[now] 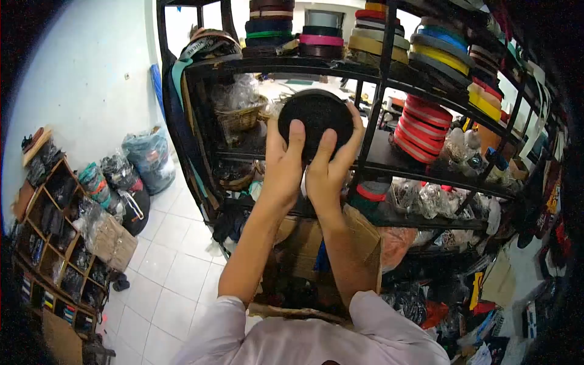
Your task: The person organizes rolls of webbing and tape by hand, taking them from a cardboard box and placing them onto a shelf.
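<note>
A round black roll of webbing [316, 118] is held up in front of the shelf, its flat side facing me. My left hand [283, 152] grips its left edge, thumb pressed on the flat side. On the right edge, my right hand [333, 159] closes the same way, with its thumb across the lower face and fingers round the rim. Below my forearms stands an open cardboard box [364, 234]; what lies inside it is dark and hard to make out.
The black metal shelf [286, 66] carries stacked rolls of coloured webbing [441, 52], red-and-black rolls [423, 129] and a wicker basket [240, 118]. Bagged goods [149, 159] and a wooden pigeonhole rack [58, 225] stand left on the tiled floor [164, 267]. Piled items [435, 310] lie at right.
</note>
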Demonstrator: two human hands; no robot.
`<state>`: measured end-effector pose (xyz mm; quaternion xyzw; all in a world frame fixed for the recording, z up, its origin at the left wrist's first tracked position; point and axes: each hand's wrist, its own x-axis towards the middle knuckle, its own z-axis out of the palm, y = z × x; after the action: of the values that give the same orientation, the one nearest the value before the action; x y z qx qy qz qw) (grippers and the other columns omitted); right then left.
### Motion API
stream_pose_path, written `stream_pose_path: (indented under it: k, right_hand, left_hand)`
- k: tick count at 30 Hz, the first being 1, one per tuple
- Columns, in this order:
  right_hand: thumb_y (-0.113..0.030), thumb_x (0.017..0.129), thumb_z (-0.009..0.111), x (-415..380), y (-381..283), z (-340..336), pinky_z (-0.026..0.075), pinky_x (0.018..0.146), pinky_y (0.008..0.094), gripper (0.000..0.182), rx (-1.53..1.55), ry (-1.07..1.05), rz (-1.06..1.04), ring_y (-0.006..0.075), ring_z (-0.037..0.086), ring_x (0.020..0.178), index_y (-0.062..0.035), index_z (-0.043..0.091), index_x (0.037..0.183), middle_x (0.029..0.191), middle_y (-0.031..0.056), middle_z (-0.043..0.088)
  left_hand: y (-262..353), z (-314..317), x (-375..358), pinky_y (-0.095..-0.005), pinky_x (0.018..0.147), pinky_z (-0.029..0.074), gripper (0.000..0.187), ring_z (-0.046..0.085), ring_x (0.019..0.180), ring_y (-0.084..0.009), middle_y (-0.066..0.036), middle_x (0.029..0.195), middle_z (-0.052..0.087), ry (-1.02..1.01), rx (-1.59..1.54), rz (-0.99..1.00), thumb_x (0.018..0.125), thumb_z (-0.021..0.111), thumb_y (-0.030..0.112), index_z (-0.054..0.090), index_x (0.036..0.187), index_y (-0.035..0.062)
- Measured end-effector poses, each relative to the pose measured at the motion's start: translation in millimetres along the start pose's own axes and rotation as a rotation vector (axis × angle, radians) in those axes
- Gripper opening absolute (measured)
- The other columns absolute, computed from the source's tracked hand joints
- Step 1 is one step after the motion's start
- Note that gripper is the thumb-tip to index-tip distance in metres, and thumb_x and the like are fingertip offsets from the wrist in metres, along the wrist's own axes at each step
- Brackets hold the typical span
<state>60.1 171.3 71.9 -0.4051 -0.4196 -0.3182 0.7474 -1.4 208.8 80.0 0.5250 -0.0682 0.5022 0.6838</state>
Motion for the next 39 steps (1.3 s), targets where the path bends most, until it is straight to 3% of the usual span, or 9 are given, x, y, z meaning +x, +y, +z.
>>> stream_pose_path:
  k: [7,11,14,18,20,26,31,34,39]
  right_hand:
    - [-0.014,0.097,0.050,64.9,5.0,-19.3,0.039,0.101,0.0343,0.041,0.015,-0.558,-0.100,0.0236,0.054,0.115,0.0014,0.043,0.134,0.124,0.0177,0.056]
    - [-0.017,0.097,0.052,54.1,-1.9,15.1,0.036,0.103,0.0347,0.040,0.099,-0.264,-0.007,0.0242,0.051,0.116,-0.0012,0.044,0.133,0.125,0.0160,0.053]
    - [-0.020,0.096,0.051,29.5,0.0,22.4,0.038,0.102,0.0343,0.037,-0.045,0.081,-0.078,0.0224,0.052,0.115,0.0012,0.052,0.126,0.122,0.0128,0.056]
    - [-0.019,0.095,0.054,49.2,-3.3,-26.3,0.043,0.096,0.0326,0.032,0.152,-0.614,0.256,0.0194,0.057,0.107,-0.0022,0.056,0.122,0.116,0.0112,0.060]
    - [-0.017,0.094,0.055,51.5,13.3,-14.2,0.040,0.098,0.0318,0.032,0.081,-0.753,0.058,0.0194,0.055,0.109,-0.0030,0.056,0.122,0.114,0.0107,0.060]
    - [-0.015,0.095,0.051,4.0,17.8,13.3,0.043,0.094,0.0339,0.025,-0.066,-0.119,0.082,0.0223,0.060,0.103,0.0005,0.060,0.112,0.108,0.0136,0.065]
    - [-0.013,0.092,0.058,32.8,17.4,-19.7,0.045,0.091,0.0311,0.021,0.016,-0.616,0.162,0.0187,0.064,0.098,-0.0001,0.068,0.106,0.100,0.0114,0.070]
    - [-0.012,0.090,0.061,44.4,16.3,-13.2,0.047,0.090,0.0308,0.021,0.106,-0.727,0.231,0.0185,0.064,0.098,-0.0023,0.070,0.107,0.101,0.0106,0.071]
    - [-0.010,0.088,0.062,41.8,26.8,-12.0,0.047,0.090,0.0307,0.021,0.089,-0.778,0.180,0.0177,0.064,0.098,-0.0013,0.070,0.106,0.101,0.0100,0.071]
  left_hand:
    - [61.2,-32.6,49.4,-0.0325,0.091,0.048,0.048,0.059,0.107,-0.0183,-0.013,0.117,0.061,-0.490,0.564,0.073,0.095,0.062,0.023,0.044,0.133,-0.0025]
    - [37.1,-11.7,48.3,-0.0342,0.089,0.051,0.037,0.061,0.103,-0.0197,-0.012,0.116,0.060,-0.152,-0.265,-0.028,0.101,0.051,0.022,0.045,0.129,-0.0014]
    - [2.9,-0.6,22.9,-0.0330,0.098,0.041,0.047,0.051,0.109,-0.0179,-0.013,0.121,0.053,0.044,0.102,0.103,0.100,0.053,0.030,0.037,0.131,-0.0014]
    - [22.4,-51.3,25.3,-0.0297,0.097,0.042,0.052,0.051,0.113,-0.0169,-0.013,0.122,0.055,-0.340,0.357,-0.145,0.095,0.063,0.027,0.043,0.132,-0.0026]
    - [41.2,-53.3,34.7,-0.0286,0.090,0.049,0.048,0.058,0.105,-0.0160,-0.012,0.116,0.060,-0.441,0.490,-0.035,0.094,0.064,0.024,0.048,0.130,-0.0039]
    - [-9.7,-35.5,7.0,-0.0293,0.085,0.051,0.044,0.059,0.100,-0.0161,-0.011,0.115,0.059,0.055,-0.164,-0.217,0.098,0.057,0.026,0.044,0.130,-0.0008]
    - [-1.0,-80.0,8.5,-0.0245,0.073,0.045,0.054,0.055,0.081,-0.0090,-0.002,0.097,0.062,-0.161,0.217,-0.457,0.102,0.035,0.053,0.059,0.115,0.0058]
    - [-1.3,-77.4,6.9,-0.0271,0.072,0.046,0.054,0.058,0.079,-0.0099,-0.003,0.089,0.063,-0.160,0.327,-0.110,0.103,0.037,0.048,0.061,0.100,0.0003]
    - [6.6,-75.5,10.9,-0.0281,0.072,0.046,0.049,0.062,0.082,-0.0151,-0.008,0.087,0.065,-0.136,0.460,-0.150,0.101,0.047,0.041,0.061,0.100,-0.0057]
